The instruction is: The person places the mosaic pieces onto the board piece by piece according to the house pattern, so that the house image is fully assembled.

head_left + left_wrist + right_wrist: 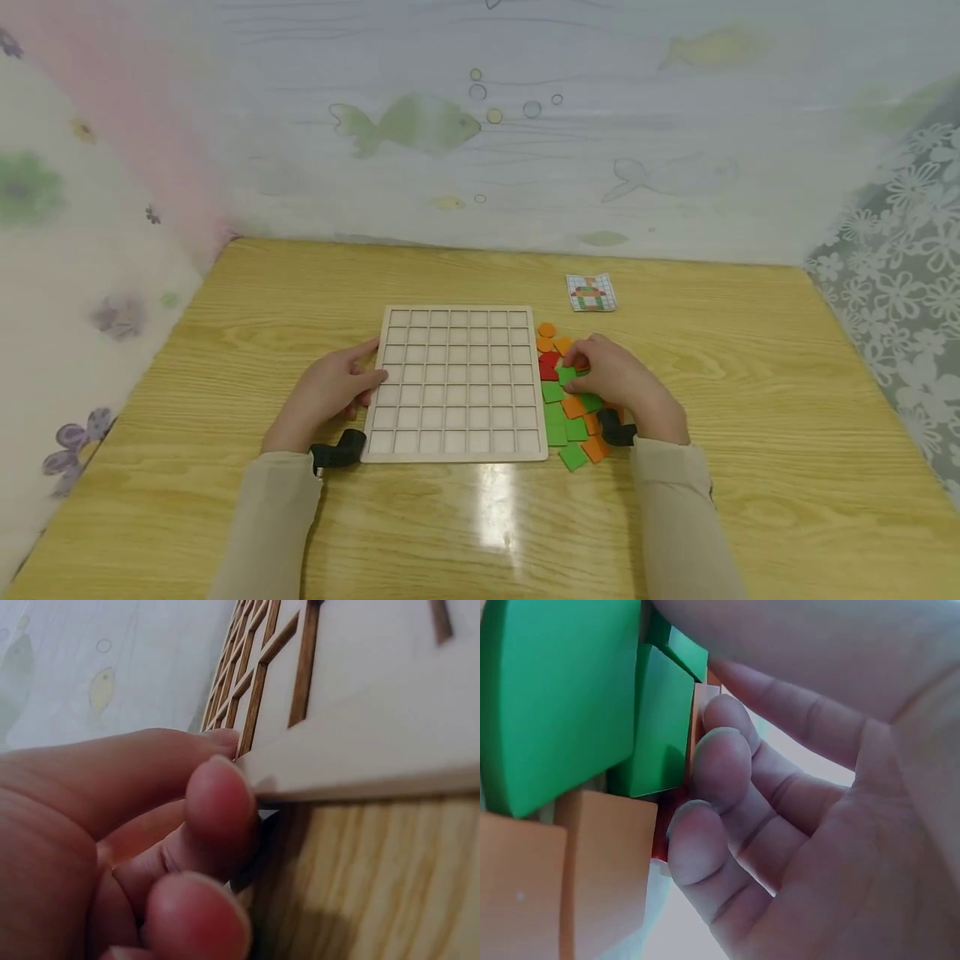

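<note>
While the left hand (326, 392) holds the near-side stretch of the left edge of the gridded board (455, 396), its thumb on the rim and fingers curled beside it, the right hand (618, 383) is drawn narrow over the loose pieces. Its thumb and forefinger appear to pinch a green square (567, 375); whether that square is lifted, I cannot tell. The board lies flat on the bench (390, 533), with red pieces (548, 367), orange discs (547, 330) and orange squares (596, 450) crowded beside its right rim. A small pattern card (592, 293) lies beyond them.

The likeliest trouble is a slipped pinch, since the pieces are thin and overlap: neighbours could be dragged along or two taken together. The black wrist device (618, 428) by the right hand sits low over the heap and could sweep pieces aside. If the left hand pushes, the board could slide into them.
</note>
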`<state>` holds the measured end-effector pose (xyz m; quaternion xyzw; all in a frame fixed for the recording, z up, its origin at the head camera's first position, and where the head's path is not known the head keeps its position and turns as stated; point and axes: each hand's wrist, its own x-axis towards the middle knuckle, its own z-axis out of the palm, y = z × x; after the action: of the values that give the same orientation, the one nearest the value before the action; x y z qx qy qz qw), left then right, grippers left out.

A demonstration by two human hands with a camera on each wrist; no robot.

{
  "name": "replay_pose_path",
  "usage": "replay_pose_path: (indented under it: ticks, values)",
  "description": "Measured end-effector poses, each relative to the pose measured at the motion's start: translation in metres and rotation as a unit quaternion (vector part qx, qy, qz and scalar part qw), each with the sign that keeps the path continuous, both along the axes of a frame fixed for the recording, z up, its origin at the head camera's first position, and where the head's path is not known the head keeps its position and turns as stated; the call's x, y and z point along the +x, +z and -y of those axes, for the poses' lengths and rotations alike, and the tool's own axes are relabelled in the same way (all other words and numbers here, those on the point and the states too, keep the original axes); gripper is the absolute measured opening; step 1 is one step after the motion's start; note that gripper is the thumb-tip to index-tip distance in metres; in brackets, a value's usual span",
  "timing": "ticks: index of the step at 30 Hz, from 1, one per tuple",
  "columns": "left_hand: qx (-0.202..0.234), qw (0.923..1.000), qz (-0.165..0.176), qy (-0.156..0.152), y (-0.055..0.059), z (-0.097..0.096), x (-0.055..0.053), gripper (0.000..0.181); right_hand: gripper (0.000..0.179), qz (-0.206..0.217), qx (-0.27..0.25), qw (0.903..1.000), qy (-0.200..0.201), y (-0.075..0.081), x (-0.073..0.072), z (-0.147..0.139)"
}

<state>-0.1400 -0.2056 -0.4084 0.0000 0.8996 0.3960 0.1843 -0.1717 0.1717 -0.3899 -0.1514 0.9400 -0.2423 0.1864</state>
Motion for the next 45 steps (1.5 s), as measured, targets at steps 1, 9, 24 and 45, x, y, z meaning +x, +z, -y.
replay_pose_path:
  ticks: [1, 9, 24, 45]
  values:
    - [0.0, 1.0, 0.0, 0.001, 0.0, 0.0, 0.0, 0.063, 0.023, 0.002, -0.001, 1.0, -0.001, 0.0, 0.0, 0.0]
    - [0.001, 1.0, 0.003, 0.009, -0.003, 0.002, -0.001, 0.062, 0.025, 0.015, -0.03, 0.9993, -0.017, -0.005, -0.006, -0.002]
    - [0.011, 0.9998, 0.01, 0.013, -0.004, 0.002, -0.004, 0.063, 0.024, 0.022, -0.11, 0.993, -0.037, -0.007, -0.008, -0.014]
    - [0.039, 0.999, 0.018, 0.007, -0.004, 0.001, -0.003, 0.056, 0.021, 0.055, -0.18, 0.982, -0.001, -0.008, 0.002, 0.045]
